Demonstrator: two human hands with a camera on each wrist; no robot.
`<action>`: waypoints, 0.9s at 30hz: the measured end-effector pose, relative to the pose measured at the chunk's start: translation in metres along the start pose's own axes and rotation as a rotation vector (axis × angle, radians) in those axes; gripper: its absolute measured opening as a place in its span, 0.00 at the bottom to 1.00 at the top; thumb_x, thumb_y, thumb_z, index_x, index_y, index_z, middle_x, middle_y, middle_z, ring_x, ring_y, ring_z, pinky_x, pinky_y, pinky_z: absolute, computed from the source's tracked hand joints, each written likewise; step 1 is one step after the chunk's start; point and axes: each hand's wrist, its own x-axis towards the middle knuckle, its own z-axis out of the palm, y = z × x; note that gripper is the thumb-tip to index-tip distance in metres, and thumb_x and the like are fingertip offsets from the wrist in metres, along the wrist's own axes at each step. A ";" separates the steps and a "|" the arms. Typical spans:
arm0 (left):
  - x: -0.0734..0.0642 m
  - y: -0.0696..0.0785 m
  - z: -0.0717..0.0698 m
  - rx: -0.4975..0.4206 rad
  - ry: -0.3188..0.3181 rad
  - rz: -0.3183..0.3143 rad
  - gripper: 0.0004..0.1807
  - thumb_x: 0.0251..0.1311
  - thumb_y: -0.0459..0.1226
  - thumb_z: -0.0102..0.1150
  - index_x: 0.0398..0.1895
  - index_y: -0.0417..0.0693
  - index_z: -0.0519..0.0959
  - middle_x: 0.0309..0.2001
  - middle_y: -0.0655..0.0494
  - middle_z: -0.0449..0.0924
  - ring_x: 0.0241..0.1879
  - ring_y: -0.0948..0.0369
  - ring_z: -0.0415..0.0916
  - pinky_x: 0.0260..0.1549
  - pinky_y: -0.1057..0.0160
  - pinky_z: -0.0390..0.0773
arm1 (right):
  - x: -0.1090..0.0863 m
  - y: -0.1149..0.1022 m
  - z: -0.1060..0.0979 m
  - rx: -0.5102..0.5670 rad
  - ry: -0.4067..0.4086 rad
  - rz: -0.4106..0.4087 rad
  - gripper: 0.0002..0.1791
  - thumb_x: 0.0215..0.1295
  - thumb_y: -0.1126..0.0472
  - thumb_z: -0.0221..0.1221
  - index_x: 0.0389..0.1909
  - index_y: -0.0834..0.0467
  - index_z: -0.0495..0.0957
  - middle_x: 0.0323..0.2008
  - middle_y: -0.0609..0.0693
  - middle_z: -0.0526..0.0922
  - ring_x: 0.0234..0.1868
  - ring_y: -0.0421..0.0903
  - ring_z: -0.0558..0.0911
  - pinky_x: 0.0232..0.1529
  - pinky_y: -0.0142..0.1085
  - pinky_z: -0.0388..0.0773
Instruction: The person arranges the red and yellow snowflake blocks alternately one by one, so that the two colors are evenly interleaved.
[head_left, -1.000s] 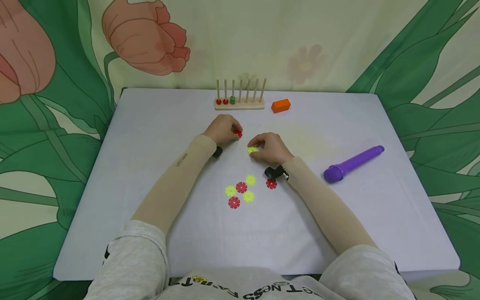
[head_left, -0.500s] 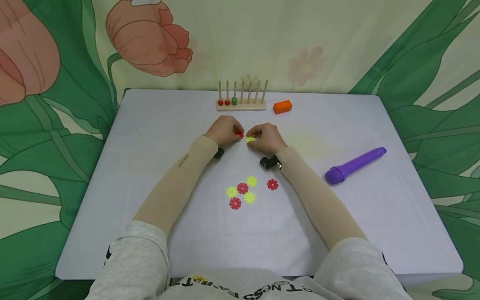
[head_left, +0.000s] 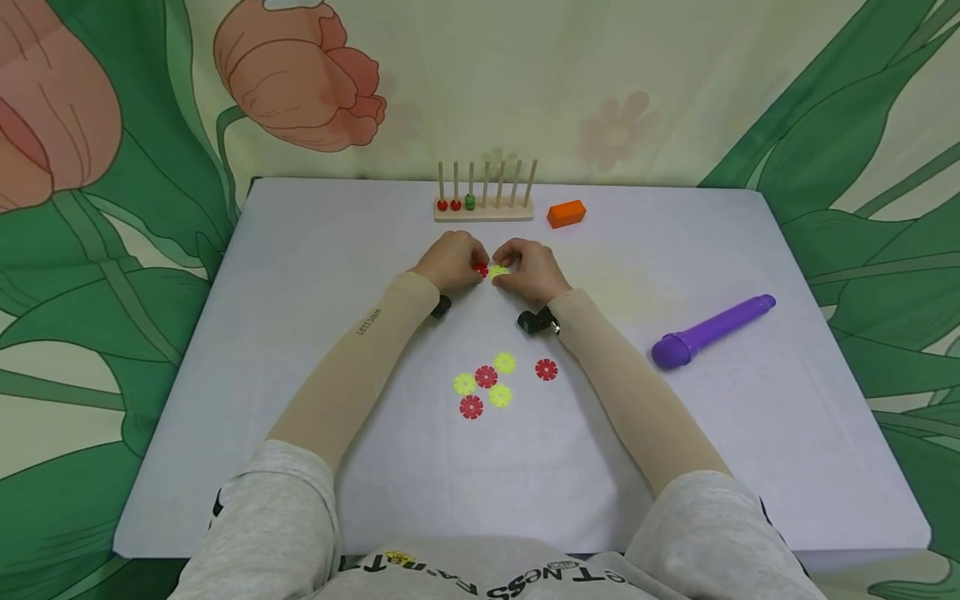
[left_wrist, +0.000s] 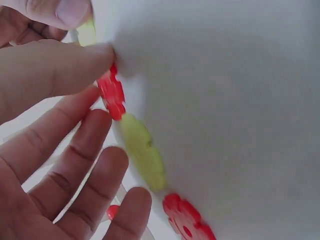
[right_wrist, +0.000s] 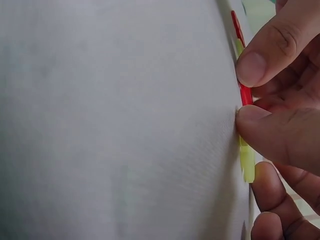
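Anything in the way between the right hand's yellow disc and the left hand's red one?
Nothing visible stands between the yellow disc and the red disc; in the right wrist view, the right hand covers their nearest edges.

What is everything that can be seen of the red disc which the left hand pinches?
The red disc is thin, notched along its edge, and looks like plastic. The left hand pinches it, covering part. The right wrist view shows it nearly edge-on. It meets a yellow disc; contact with the right hand's own disc is hidden. In the head view, the wooden peg rack stands beyond it.
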 end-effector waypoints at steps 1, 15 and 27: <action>0.000 0.001 0.000 0.005 -0.002 0.004 0.16 0.64 0.32 0.67 0.54 0.39 0.86 0.53 0.47 0.87 0.54 0.53 0.81 0.62 0.54 0.78 | 0.000 0.001 0.000 0.003 0.002 0.000 0.19 0.60 0.63 0.73 0.52 0.58 0.82 0.47 0.55 0.84 0.45 0.51 0.75 0.48 0.37 0.70; 0.005 0.013 0.010 0.025 -0.023 0.056 0.23 0.64 0.37 0.70 0.61 0.43 0.83 0.59 0.48 0.85 0.60 0.53 0.80 0.64 0.51 0.77 | -0.032 0.015 -0.005 0.144 0.044 0.026 0.13 0.70 0.64 0.65 0.53 0.59 0.82 0.51 0.55 0.87 0.40 0.48 0.77 0.40 0.31 0.73; 0.008 0.019 0.011 0.034 -0.014 0.029 0.18 0.64 0.37 0.70 0.57 0.47 0.86 0.58 0.52 0.87 0.60 0.54 0.79 0.65 0.46 0.72 | -0.106 0.019 -0.010 0.146 -0.066 0.045 0.09 0.70 0.62 0.65 0.49 0.57 0.84 0.43 0.54 0.87 0.40 0.49 0.80 0.39 0.27 0.76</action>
